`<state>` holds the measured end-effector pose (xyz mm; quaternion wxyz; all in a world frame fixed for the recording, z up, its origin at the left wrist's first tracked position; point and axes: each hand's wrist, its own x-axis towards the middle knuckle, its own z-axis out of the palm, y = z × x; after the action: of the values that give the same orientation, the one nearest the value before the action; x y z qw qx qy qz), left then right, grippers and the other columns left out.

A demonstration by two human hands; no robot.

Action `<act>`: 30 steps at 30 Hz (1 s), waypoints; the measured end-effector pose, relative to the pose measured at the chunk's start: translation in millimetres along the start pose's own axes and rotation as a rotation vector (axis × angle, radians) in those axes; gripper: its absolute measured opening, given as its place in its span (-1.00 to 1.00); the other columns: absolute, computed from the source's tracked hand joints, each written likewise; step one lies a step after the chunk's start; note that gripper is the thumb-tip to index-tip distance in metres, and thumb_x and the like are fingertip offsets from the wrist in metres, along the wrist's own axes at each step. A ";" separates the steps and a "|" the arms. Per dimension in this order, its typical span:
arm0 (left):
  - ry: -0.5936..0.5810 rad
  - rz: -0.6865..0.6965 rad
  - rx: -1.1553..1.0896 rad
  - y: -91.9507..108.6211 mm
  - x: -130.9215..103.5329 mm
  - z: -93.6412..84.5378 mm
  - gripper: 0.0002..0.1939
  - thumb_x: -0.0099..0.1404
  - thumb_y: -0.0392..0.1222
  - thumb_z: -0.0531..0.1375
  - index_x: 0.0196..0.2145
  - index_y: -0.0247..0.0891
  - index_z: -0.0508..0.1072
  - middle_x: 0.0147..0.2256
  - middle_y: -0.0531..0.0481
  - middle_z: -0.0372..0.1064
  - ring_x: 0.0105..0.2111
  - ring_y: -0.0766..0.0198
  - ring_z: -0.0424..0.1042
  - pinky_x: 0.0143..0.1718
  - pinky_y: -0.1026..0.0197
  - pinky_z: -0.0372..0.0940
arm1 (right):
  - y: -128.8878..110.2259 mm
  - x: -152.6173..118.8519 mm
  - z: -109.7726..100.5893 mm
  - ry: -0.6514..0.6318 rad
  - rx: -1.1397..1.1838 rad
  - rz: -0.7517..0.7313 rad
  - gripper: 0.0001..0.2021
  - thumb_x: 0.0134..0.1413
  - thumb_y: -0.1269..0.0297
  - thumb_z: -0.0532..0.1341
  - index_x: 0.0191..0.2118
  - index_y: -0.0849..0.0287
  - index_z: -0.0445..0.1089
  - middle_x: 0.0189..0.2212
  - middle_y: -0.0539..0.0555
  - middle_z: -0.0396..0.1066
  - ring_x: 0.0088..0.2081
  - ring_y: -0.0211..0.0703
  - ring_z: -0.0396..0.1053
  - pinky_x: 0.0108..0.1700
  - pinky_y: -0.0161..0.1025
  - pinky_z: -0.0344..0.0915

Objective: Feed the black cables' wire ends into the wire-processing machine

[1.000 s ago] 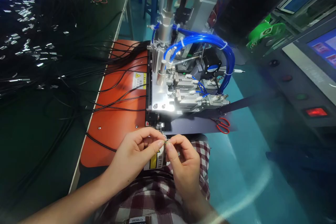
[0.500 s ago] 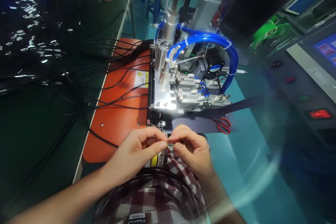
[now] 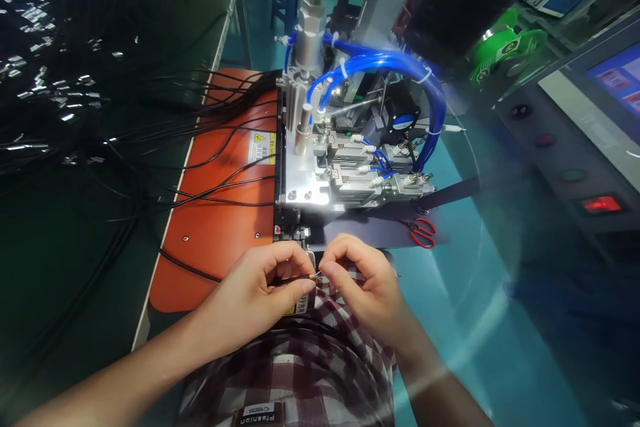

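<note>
Thin black cable [image 3: 287, 278] end pinched in left hand [image 3: 255, 290] over checked lap, right hand [image 3: 367, 280] fingertips nipping its tiny wire tips, orange mat [image 3: 220, 227] and metal machine [image 3: 340, 173] just beyond, red scissors [image 3: 423, 232] right, cable bundle [image 3: 100, 140] on bench [image 3: 30, 253] left

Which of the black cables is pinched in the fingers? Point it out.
The black cable held in the left hand, its stripped tip touched by the right hand. The other black cables lie loose across the orange mat, none gripped.
</note>
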<state>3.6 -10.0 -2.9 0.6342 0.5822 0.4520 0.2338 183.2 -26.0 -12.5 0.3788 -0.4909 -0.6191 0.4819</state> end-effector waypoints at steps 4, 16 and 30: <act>0.043 0.068 0.128 0.1 1.1 -2.5 -0.90 0.23 -0.24 0.18 -0.44 -0.24 0.44 -0.47 0.08 0.37 -0.41 0.32 0.32 -0.36 0.29 0.20 | 1.9 -3.2 2.6 0.015 0.025 0.036 -0.83 0.21 0.36 0.12 -0.43 0.15 0.28 -0.47 -0.02 0.25 -0.43 -0.22 0.21 -0.36 -0.27 0.15; 0.056 0.125 0.111 -4.0 -1.7 -3.9 -0.82 0.35 -0.22 0.09 -0.37 -0.21 0.46 -0.43 0.12 0.40 -0.41 0.38 0.35 -0.35 0.35 0.20 | 15.0 0.5 19.2 0.087 0.468 0.169 -0.79 0.18 0.20 0.18 -0.42 0.18 0.29 -0.60 -0.10 0.17 -0.58 -0.33 0.11 -0.52 -0.36 0.10; 0.057 0.093 0.128 -1.2 -0.1 -3.7 -0.78 0.34 -0.21 0.09 -0.43 -0.27 0.43 -0.51 0.11 0.34 -0.46 0.38 0.32 -0.41 0.37 0.18 | 16.2 0.7 18.2 0.232 -0.398 -0.462 -0.93 0.17 0.46 0.15 -0.33 0.17 0.31 -0.46 0.02 0.39 -0.41 -0.17 0.33 -0.35 -0.22 0.11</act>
<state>0.1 -8.4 -3.7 0.5710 0.6348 0.4565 0.2501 169.8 -28.6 -32.7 0.4426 -0.4535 -0.7489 0.1936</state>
